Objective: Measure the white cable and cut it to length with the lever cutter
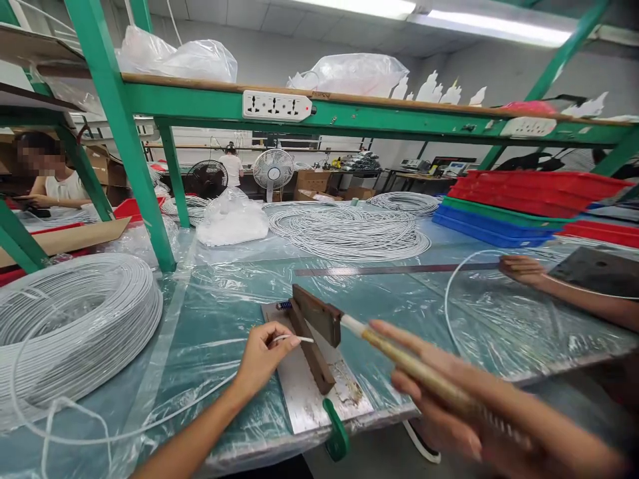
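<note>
My left hand (259, 359) is closed in a pinch on a white cable (306, 340), whose short free end points right over the fixed bar (314, 362) of a lever cutter. The cable trails back left along the table. The cutter's blade arm (317, 314) is raised above its metal base plate (302, 409). My right hand (449, 406), blurred by motion, is around the cutter's long handle (417, 362), with the fingers fairly straight along it. A green clamp (336, 431) sits at the plate's front end on the table edge.
A large cable coil (124, 319) lies left. Looser coils (349, 229) and a plastic bag (233, 218) are behind. A metal ruler (389, 270) crosses the table. Another person's hand (522, 268) holds cable at right, near stacked trays (529, 193). A green shelf frame (200, 96) spans above.
</note>
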Available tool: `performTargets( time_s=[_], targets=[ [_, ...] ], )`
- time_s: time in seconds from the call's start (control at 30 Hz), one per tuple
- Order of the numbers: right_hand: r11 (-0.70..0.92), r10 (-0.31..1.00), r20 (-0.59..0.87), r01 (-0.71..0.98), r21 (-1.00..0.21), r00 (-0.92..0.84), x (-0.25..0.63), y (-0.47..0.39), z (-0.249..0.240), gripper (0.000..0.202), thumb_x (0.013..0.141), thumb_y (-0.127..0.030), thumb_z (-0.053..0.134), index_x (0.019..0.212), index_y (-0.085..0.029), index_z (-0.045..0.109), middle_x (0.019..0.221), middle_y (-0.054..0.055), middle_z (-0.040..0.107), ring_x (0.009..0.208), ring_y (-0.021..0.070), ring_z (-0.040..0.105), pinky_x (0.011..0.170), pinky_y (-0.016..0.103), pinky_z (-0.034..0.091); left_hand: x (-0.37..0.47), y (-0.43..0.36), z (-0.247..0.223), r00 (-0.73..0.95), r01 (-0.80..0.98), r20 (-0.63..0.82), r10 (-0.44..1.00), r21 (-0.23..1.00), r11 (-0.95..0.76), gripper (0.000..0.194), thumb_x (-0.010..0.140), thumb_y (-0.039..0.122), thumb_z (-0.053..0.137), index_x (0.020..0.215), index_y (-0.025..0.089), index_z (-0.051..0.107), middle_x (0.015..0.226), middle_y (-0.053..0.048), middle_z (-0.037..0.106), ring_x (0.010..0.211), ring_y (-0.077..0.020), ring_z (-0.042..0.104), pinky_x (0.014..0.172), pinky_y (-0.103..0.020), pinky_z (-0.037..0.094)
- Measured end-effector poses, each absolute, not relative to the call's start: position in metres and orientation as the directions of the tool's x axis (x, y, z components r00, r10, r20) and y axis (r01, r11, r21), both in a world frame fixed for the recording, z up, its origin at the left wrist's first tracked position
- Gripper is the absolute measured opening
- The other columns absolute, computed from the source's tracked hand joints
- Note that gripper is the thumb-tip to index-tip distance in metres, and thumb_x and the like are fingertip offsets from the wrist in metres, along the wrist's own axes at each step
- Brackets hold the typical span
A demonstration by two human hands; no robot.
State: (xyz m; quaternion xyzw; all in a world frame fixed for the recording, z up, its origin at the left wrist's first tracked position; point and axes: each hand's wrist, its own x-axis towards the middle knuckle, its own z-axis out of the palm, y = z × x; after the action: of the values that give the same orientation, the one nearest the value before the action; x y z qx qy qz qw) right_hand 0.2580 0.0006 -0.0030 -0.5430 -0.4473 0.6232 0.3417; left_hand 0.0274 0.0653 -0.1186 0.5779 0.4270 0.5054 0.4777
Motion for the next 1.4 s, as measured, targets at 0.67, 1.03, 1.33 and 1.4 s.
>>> performTargets(
  time_s=[0.67, 1.03, 1.33, 1.4],
  targets=[
    [-0.021, 0.988, -0.021, 0.003, -1.0, -0.152, 0.135, 0.282, 0.035, 0.058, 0.092, -0.054, 0.032, 0.125, -0.007, 0.037, 0.073, 0.01, 0.063, 0.066, 0.0166, 0.06, 0.06, 0.023, 0.046, 0.019, 0.025, -0.111, 0.008, -0.081, 0.074, 0.997, 0.994, -0.073, 0.058, 0.073, 0.072, 0.045, 0.055, 0.017, 0.046, 0.048, 0.003, 0.038, 0.047, -0.009, 0.033, 0.048, -0.022, 0.025],
    [0.314, 0.736, 0.137, 0.154, -0.937, -0.663, 0.126, 0.121, -0.043, 0.048, 0.076, -0.017, 0.062, 0.122, -0.017, 0.05, 0.064, -0.003, 0.06, 0.054, 0.0113, 0.055, 0.054, 0.02, 0.043, -0.008, 0.028, -0.036, -0.285, -0.386, 0.225, 0.932, 0.863, -0.326, 0.048, 0.075, 0.058, 0.058, 0.055, 0.018, 0.042, 0.046, 0.005, 0.036, 0.045, -0.0071, 0.03, 0.043, -0.019, 0.027],
    [0.03, 0.544, 0.073, -0.068, -0.997, -0.836, 0.124, 0.022, -0.089, 0.059, 0.081, -0.068, 0.038, 0.066, -0.013, 0.052, 0.057, 0.001, 0.053, 0.043, 0.0065, 0.047, 0.045, 0.018, 0.039, 0.018, 0.013, -0.006, -0.126, -0.172, 0.345, 0.93, 0.916, -0.363, 0.031, 0.086, 0.05, 0.048, 0.085, 0.021, 0.058, 0.072, 0.0, 0.057, 0.065, -0.0122, 0.051, 0.061, -0.021, 0.043],
    [-0.005, 0.728, 0.114, -0.172, -0.985, -0.676, 0.144, 0.028, -0.08, 0.055, 0.08, -0.067, 0.043, 0.066, -0.014, 0.052, 0.048, -0.002, 0.05, 0.037, 0.0065, 0.042, 0.039, 0.017, 0.035, 0.006, 0.006, -0.011, 0.058, 0.148, 0.286, 0.956, 0.945, -0.292, 0.038, 0.086, 0.049, 0.048, 0.117, 0.027, 0.051, 0.107, -0.004, 0.059, 0.096, -0.0174, 0.053, 0.083, -0.027, 0.043]
  ],
)
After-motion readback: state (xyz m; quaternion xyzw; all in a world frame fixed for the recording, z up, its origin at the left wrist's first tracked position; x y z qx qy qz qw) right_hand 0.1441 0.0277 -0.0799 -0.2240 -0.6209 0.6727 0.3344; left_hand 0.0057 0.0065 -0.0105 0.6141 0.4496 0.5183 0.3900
